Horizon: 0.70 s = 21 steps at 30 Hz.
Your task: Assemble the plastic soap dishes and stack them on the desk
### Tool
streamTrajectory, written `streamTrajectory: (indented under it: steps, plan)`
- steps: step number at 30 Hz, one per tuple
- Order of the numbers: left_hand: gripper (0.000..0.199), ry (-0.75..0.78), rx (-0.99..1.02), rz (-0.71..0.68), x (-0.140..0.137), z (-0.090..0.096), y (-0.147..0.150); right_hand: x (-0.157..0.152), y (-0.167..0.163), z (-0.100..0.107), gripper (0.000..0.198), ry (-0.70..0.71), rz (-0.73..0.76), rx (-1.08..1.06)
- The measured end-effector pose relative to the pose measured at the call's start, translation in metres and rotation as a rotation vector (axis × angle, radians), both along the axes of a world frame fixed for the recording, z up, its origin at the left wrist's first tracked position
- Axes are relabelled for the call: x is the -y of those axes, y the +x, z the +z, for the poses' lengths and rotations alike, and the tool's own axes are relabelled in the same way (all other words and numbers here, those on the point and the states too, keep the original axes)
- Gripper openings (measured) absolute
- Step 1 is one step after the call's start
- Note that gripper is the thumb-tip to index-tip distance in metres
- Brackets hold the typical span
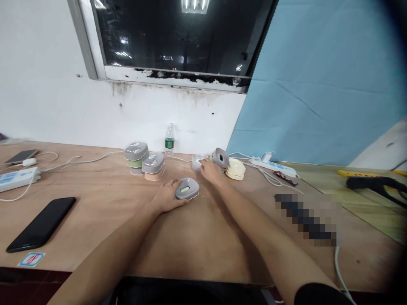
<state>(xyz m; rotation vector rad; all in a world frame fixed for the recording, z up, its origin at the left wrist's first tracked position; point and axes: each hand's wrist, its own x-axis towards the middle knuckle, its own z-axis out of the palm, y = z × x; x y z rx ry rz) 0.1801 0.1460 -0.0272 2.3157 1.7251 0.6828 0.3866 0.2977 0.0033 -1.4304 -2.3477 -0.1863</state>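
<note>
My left hand (167, 197) is wrapped round the left side of a grey oval plastic box (190, 191) that rests on the table, with a pale slot-shaped piece in its top. Farther off, my right hand (210, 170) has its fingers closed on the edge of a clear plastic cover (196, 162) near the wall. Just right of that hand, a grey oval part (220, 157) with a dark opening leans against a stack of cream lids (235, 168). Left of my hands stand grey-topped boxes, one with a peach base (154, 166) and a stacked green and grey pair (136, 156).
A plastic bottle (169, 140) stands against the wall. Black phone (41, 224) and power strip (19, 178) lie at the left. Another power strip (275, 167), white cables and a pixelated dark object (307, 218) are at the right. The table's front edge runs below my forearms.
</note>
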Motion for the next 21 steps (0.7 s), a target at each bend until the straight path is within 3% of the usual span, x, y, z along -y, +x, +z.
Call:
streamTrajectory:
  steps: [6, 11, 21]
  plan:
    - [0.068, 0.089, 0.270, 0.119, -0.005, -0.003, 0.003, 0.020, 0.006, -0.023, 0.031, 0.178, 0.301, -0.364]
    - [0.059, 0.117, 0.484, 0.179, -0.013, -0.009, 0.004, 0.030, 0.011, -0.040, 0.034, 0.157, 0.407, -0.481]
    - [0.046, 0.240, 0.569, 0.101, -0.012, -0.006, 0.000, 0.041, 0.000, -0.043, 0.019, 0.137, 0.281, -0.513]
